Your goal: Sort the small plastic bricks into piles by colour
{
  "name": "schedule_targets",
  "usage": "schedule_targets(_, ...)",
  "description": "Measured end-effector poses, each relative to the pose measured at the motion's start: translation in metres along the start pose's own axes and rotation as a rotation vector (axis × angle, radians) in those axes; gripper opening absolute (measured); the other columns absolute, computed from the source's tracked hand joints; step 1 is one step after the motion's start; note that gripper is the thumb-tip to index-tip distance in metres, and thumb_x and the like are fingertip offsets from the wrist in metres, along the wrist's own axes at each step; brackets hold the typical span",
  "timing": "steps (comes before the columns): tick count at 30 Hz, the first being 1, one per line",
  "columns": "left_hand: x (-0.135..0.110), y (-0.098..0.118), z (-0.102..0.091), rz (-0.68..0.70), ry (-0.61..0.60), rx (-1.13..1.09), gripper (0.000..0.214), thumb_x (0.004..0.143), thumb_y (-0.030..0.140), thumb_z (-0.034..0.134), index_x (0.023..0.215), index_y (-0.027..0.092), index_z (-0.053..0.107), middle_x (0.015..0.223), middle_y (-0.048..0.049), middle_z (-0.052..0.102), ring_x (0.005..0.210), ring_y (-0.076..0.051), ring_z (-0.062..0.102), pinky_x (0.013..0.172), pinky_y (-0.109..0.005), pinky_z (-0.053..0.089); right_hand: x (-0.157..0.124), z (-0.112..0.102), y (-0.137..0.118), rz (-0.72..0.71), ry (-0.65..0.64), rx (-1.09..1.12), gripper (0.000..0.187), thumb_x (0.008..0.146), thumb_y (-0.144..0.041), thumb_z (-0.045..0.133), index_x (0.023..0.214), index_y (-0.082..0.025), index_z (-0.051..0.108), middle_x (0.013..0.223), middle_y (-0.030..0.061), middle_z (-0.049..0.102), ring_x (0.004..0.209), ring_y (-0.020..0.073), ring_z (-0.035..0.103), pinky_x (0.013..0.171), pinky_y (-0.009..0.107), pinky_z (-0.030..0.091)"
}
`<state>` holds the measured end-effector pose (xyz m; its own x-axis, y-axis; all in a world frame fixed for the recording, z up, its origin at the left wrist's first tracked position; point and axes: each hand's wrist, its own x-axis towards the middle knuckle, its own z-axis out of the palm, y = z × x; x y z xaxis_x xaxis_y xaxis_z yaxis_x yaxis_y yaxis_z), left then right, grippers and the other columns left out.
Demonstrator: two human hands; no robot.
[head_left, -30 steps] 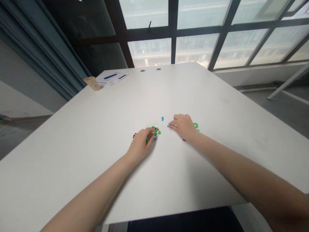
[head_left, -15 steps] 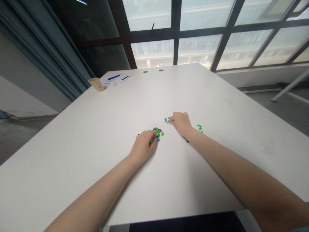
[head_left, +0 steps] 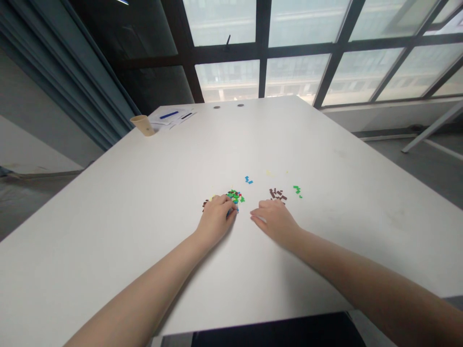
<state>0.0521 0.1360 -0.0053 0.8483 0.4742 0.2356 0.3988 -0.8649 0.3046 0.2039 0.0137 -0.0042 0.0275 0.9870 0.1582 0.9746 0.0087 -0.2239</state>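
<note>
On the white table [head_left: 173, 193] lies a mixed pile of small coloured toy-brick pieces [head_left: 237, 196], mostly green with some blue, red, brown and yellow. My left hand [head_left: 216, 212] rests over the pile's near left side, fingers curled and thumb bent in; what they hold is hidden. Blue bits show beside its thumb tip. Right of the pile, my right hand [head_left: 274, 219] hovers low or touches the table, thumb and forefinger slightly apart with nothing visible between them. Just beyond it lie several brown pieces [head_left: 278, 193]. Small groups of blue pieces [head_left: 248, 180] and green pieces [head_left: 297, 189] lie apart.
Pale yellow pieces [head_left: 268, 172] lie farther out. At the far left stand a paper cup [head_left: 143, 125] and papers [head_left: 164, 120] with a blue pen [head_left: 169, 115] on them. Windows [head_left: 227, 79] rise behind the table's far edge.
My right hand has drawn back from the blue pieces toward me, uncovering the brown and yellow groups. My left hand stays at the pile with little movement.
</note>
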Motion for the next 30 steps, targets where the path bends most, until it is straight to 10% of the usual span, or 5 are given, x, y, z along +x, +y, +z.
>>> schedule_targets(16,-0.003,0.013,-0.005,0.196,-0.003,-0.176,0.011,0.086,0.016,0.039,0.085,0.017,0.05,0.089,-0.0066,0.055,0.086,-0.019,0.047,0.077,-0.034,0.039,0.0,0.009,-0.006,-0.078,0.249,0.03,0.02,0.086,-0.029,0.048,0.076,-0.02,0.063,0.07,0.0018,0.055,0.073,0.0142,0.046,0.069,0.029,0.024)
schedule_targets(30,-0.003,0.011,-0.004,0.132,0.015,-0.104,0.01,0.084,0.017,0.039,0.085,0.018,0.049,0.09,-0.0061,0.055,0.088,-0.019,0.048,0.079,-0.035,0.038,0.04,-0.014,0.026,0.152,0.06,-0.056,0.018,0.084,-0.025,0.047,0.084,-0.022,0.065,0.085,0.003,0.061,0.085,0.0164,0.053,0.07,0.029,0.027)
